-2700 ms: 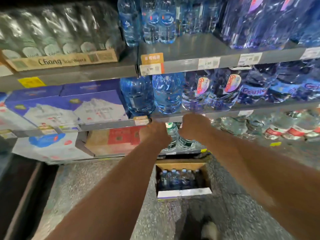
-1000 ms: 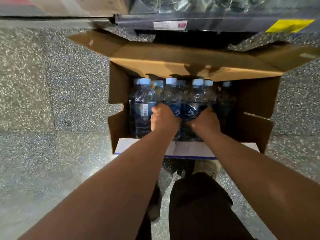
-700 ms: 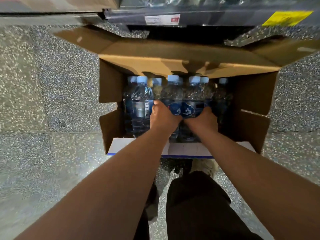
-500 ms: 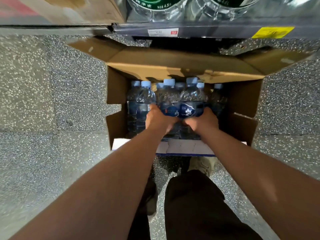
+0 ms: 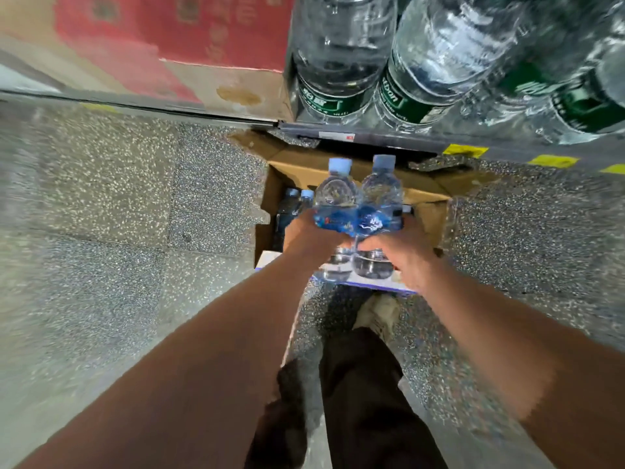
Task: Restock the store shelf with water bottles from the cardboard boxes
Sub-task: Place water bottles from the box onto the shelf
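**Stock check, nearest item first**

1. Your legs (image 5: 365,401) are in dark trousers, lowest in view. One pale shoe (image 5: 378,313) stands on the speckled floor (image 5: 135,238).
2. Your left hand (image 5: 306,236) has its fingers clenched round the left water bottle (image 5: 334,201) at the blue label band.
3. Your right hand (image 5: 404,253) has its fingers grasping the right water bottle (image 5: 381,198) at the same height (the fingertips are hidden behind the plastic).
4. The two held bottles are upright with pale blue caps and touch side by side. You hold them in the air over the cardboard box (image 5: 436,218), and their clear bases show in front of its white near flap (image 5: 270,258).
5. The box is open on the floor with its flaps spread, and its far flap lies against the foot of the shelf. The boxed bottles (image 5: 297,201) stand in the left part, caps up, in shadow. How many there are cannot be told.
6. The shelf edge (image 5: 389,140) is a dark rail. It carries a white price tag (image 5: 336,136), with yellow tags (image 5: 465,150) further right.
7. Large clear bottles (image 5: 338,62) with green labels are packed close together on the shelf and look blurred.
8. A red carton (image 5: 189,28) stands just left of the large bottles.
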Motion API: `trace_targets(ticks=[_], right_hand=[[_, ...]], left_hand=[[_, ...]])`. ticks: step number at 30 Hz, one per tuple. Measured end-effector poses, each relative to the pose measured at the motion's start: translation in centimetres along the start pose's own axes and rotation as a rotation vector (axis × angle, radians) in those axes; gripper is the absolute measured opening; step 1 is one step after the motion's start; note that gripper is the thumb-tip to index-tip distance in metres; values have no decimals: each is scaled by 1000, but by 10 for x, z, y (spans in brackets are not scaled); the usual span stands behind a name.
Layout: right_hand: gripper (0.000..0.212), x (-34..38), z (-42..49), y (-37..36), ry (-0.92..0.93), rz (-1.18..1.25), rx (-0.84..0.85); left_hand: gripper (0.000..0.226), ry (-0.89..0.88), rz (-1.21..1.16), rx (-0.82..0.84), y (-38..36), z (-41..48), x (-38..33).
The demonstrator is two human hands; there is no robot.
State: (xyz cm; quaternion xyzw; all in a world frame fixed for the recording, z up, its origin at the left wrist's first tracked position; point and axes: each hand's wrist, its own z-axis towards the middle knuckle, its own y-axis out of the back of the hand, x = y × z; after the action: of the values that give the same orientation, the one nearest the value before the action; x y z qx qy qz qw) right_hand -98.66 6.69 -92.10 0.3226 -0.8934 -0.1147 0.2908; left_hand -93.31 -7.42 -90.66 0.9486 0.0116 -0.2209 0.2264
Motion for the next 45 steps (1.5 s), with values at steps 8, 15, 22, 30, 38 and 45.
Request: trace_targets(ticks=[8,15,22,30,38,45], right_hand=[[64,55,-118,22,125,237,-55],[45,133,-244,57,346,277,-15],[40,224,-375,108,494,413,-20],[54,293,-516,167,824,521,-47],[54,331,-600,196,976,484,-161],[43,352,-636,223,1004,449,-237]], left_hand=[[68,-233,-38,-1,87,-92,-39],[64,-421,-75,6,184,-197,-92],[58,-694,-145,-57,274,-315,-160],[38,-1006,-174,-113,349,-447,-229],[62,-1145,-245,-126,393,-521,-264],[68,-1192,-308,-89,406,-550,-286]])
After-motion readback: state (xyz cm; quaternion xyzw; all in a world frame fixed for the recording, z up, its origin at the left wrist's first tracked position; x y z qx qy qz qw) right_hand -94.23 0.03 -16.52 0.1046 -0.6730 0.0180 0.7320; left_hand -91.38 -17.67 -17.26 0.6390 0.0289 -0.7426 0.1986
